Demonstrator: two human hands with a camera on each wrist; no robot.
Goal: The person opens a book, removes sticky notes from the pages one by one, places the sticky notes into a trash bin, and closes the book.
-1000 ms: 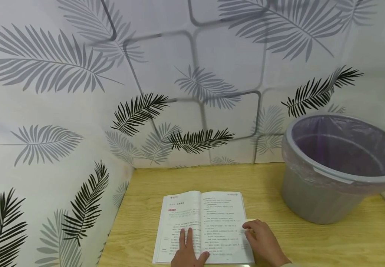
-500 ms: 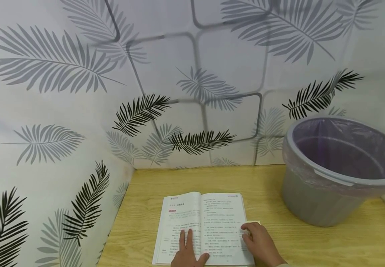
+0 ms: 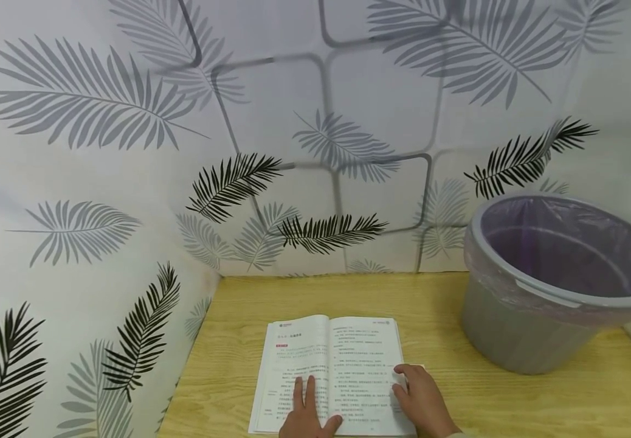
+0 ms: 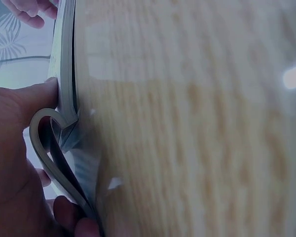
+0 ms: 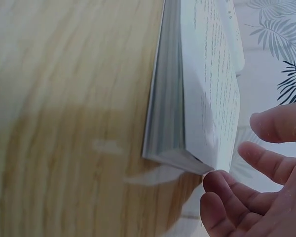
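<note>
An open book point(image 3: 359, 350) with printed pages lies on the wooden table, its cover resting flat. My left hand point(image 3: 304, 420) rests on its lower middle, two fingers straight on the left page and the thumb reaching over to the right page. In the left wrist view, that thumb point(image 4: 39, 96) presses the pages near the curved spine, and other fingertips sit low by the left half's bottom edge. My right hand point(image 3: 424, 398) is at the right edge. In the right wrist view, its lower fingertips touch the page corner while thumb and index finger stand apart from the paper.
A large grey bin point(image 3: 518, 328) lined with a thin purplish bag stands on the right of the table point(image 3: 425, 304). Behind and to the left, a cloth point(image 3: 272, 243) printed with leaves borders the tabletop.
The right hand has shifted slightly along the right edge of the book. A lifted page corner showed beside its fingers half a second ago and is less visible now. The left hand stays put.
</note>
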